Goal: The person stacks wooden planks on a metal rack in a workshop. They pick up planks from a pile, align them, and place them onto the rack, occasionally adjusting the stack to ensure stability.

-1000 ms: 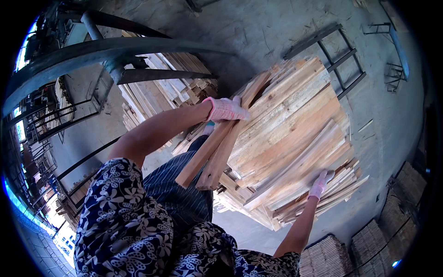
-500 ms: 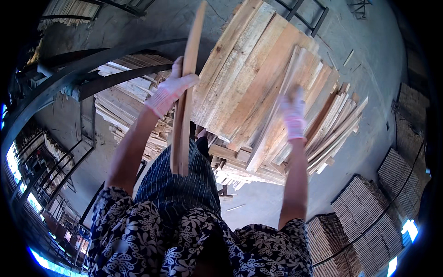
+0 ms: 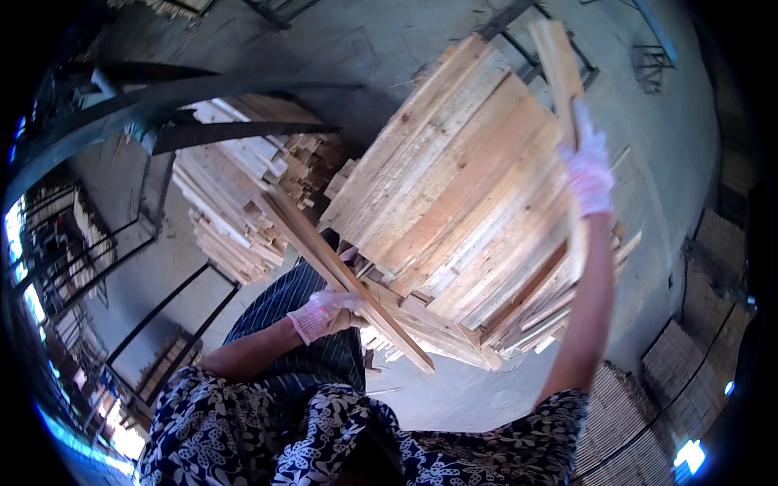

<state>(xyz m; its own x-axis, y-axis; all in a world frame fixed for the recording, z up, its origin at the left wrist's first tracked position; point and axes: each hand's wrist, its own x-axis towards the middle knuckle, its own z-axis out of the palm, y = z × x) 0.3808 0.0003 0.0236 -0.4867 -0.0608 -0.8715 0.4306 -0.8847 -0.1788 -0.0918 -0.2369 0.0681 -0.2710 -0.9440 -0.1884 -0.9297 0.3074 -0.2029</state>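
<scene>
My left hand [image 3: 324,314], in a white and pink glove, is close to my body and closed around narrow wooden planks [image 3: 348,279], seemingly two laid together, that slant from far left to near right. Out to the right, my right hand [image 3: 590,162], gloved alike, grips one side of a long wooden plank [image 3: 557,69]. That plank stands steeply over the right side of a stack of boards [image 3: 454,154]; the glove hides part of it, and its lower end is blurred. The stack's top boards lie side by side.
A second pile of cut wood [image 3: 219,174] stands at the left, with a curved dark metal bar [image 3: 243,134] across it. Loose strips [image 3: 535,324] lie along the stack's near right side. Bundled stacks [image 3: 632,421] stand at the lower right, and a metal frame [image 3: 174,340] at the left.
My left hand has drawn toward my body, and its planks have turned from nearly upright to slanting. My right hand has lifted a plank off the stack and moved it right and away.
</scene>
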